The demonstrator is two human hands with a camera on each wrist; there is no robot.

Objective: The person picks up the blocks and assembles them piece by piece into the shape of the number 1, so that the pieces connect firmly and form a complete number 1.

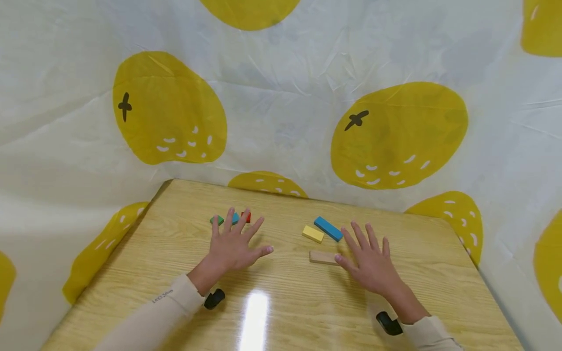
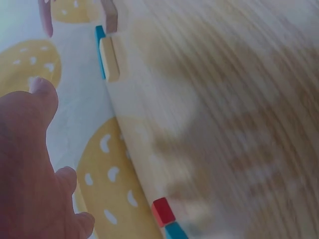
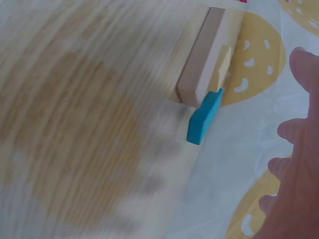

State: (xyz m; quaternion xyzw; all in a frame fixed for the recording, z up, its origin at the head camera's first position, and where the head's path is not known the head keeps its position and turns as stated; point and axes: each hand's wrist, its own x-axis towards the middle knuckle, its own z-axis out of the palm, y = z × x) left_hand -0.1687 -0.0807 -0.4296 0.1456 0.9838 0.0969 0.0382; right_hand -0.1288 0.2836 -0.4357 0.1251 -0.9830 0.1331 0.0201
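Observation:
My left hand hovers over the table with its fingers spread and holds nothing. Just past its fingertips lie a green block, a small blue block and a red block; the fingers partly cover them in the head view. My right hand, also spread and holding nothing, is above the table on the right. Its thumb overlaps the end of a plain wooden block. Beyond that lie a yellow block and a long blue block, which ends near the right index finger.
The wooden table carries all the blocks. A white cloth printed with large yellow fruit hangs behind the far edge and along the sides. Dark wrist cameras sit under both wrists, and a bright light reflection shows at the table's near middle.

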